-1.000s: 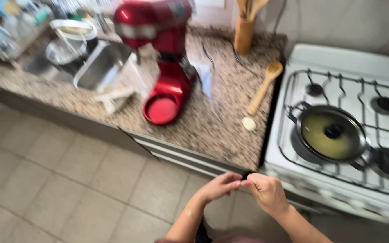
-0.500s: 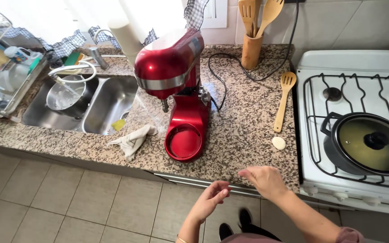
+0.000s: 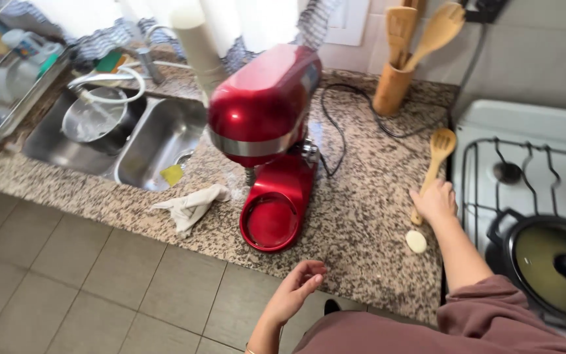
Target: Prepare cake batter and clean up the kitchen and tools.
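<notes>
My right hand (image 3: 435,201) rests on the handle of a slotted wooden spoon (image 3: 437,152) lying on the granite counter (image 3: 368,196) beside the stove; whether its fingers have closed around the handle I cannot tell. A small pale lump of dough (image 3: 416,241) lies just below that hand. My left hand (image 3: 301,283) hangs open and empty in front of the counter edge, below the red stand mixer (image 3: 268,141). The mixer's head is tilted up and its base plate holds no bowl.
A white stove (image 3: 525,177) at right carries a lidded dark pot (image 3: 555,262). A wooden utensil holder (image 3: 391,85) stands at the back wall. A crumpled cloth (image 3: 191,204) lies by the steel sink (image 3: 158,141), which holds a bowl (image 3: 93,121). A dish rack (image 3: 8,72) stands far left.
My right hand has reached forward from in front of my body onto the spoon handle. My left hand stayed low by the counter edge. The view moved closer to the counter.
</notes>
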